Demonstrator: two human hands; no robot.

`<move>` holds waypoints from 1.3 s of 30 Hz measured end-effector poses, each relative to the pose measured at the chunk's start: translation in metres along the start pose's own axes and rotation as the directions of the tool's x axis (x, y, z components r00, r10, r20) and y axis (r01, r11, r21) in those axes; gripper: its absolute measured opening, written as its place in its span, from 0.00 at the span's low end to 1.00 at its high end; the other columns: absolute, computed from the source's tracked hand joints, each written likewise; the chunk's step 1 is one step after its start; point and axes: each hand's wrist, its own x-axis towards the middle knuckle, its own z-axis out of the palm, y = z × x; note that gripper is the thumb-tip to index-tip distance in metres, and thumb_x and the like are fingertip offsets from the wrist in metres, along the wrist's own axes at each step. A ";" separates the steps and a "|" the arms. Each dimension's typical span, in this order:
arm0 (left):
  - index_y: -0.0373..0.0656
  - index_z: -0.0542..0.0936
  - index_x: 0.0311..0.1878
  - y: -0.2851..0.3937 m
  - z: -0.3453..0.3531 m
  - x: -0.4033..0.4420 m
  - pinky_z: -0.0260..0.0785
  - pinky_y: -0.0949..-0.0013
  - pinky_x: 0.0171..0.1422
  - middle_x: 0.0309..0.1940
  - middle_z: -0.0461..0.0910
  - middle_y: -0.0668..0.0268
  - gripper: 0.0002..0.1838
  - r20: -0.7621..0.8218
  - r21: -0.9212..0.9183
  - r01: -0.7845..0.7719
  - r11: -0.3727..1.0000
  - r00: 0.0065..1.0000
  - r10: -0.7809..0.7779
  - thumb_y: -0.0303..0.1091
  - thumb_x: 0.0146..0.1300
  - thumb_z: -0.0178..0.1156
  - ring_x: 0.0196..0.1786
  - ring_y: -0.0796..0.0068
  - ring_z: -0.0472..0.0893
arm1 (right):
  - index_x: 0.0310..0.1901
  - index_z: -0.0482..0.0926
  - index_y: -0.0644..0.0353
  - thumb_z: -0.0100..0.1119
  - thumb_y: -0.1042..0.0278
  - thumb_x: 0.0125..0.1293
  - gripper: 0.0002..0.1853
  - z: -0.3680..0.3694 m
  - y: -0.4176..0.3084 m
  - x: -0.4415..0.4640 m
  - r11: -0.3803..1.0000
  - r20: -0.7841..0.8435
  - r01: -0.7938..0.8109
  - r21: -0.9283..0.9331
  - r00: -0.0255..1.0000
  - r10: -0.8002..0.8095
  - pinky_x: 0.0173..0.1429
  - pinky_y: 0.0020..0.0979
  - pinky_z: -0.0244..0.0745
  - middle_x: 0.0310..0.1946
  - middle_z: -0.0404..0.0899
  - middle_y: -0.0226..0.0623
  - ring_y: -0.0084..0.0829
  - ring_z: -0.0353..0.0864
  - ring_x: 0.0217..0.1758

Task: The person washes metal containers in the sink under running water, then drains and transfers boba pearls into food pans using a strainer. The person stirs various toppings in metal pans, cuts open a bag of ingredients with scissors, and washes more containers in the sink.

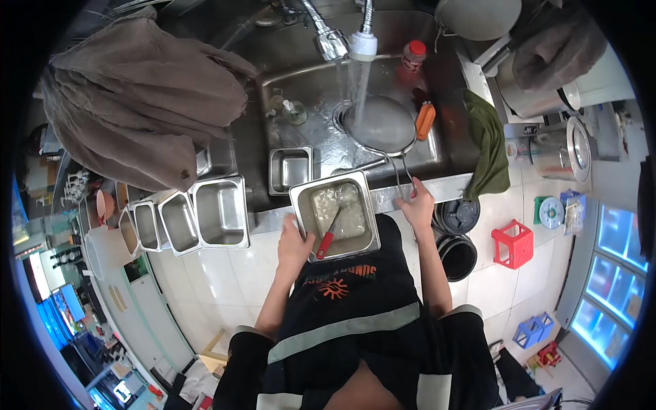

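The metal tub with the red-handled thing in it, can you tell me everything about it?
The metal tub is shiny and silver, with four sides, rounded corners and a flat rim. It is open at the top and looks slightly turned. Inside is pale, bubbly liquid, with a tool dipping in, its red handle toward the rim. The tub is between the sink and the dark apron. The left hand is at its side.

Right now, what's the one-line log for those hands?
left hand: at metal pan | red-handled tool: inside pan | right hand: on wire handle | tap: water running into sink
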 end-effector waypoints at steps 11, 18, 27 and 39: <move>0.40 0.75 0.30 0.030 0.026 -0.014 0.58 0.57 0.44 0.17 0.74 0.63 0.14 0.368 0.635 -0.537 0.555 0.842 0.394 0.42 0.48 0.52 0.28 0.66 0.72 | 0.43 0.72 0.64 0.66 0.66 0.28 0.32 -0.003 -0.003 -0.029 0.993 -0.071 -0.106 0.042 0.992 0.109 0.30 0.30 0.69 0.19 0.71 0.39 0.35 0.73 0.22; 0.36 0.75 0.30 -0.006 -0.066 0.030 0.58 0.77 0.24 0.14 0.70 0.69 0.14 0.526 -0.478 -0.026 0.878 0.792 0.310 0.33 0.53 0.42 0.18 0.80 0.67 | 0.43 0.72 0.66 0.64 0.68 0.30 0.30 -0.004 -0.002 -0.028 0.983 -0.118 -0.153 0.101 0.979 0.165 0.28 0.28 0.68 0.17 0.70 0.36 0.30 0.71 0.20; 0.41 0.75 0.36 -0.011 -0.026 0.177 0.59 0.77 0.26 0.19 0.72 0.68 0.15 0.347 -0.367 -0.087 0.926 0.911 0.223 0.41 0.57 0.44 0.21 0.80 0.69 | 0.42 0.72 0.68 0.62 0.69 0.32 0.28 -0.011 -0.006 -0.026 0.967 -0.094 -0.156 0.201 0.980 0.178 0.27 0.28 0.67 0.15 0.69 0.36 0.29 0.71 0.18; 0.35 0.75 0.42 -0.050 0.014 0.147 0.66 0.70 0.34 0.34 0.77 0.58 0.37 0.428 -0.438 0.343 0.831 0.892 -0.143 0.64 0.55 0.37 0.35 0.71 0.76 | 0.44 0.71 0.68 0.61 0.70 0.34 0.29 -0.025 0.002 -0.039 0.968 -0.020 -0.194 0.158 0.980 0.199 0.28 0.26 0.67 0.16 0.69 0.35 0.26 0.70 0.19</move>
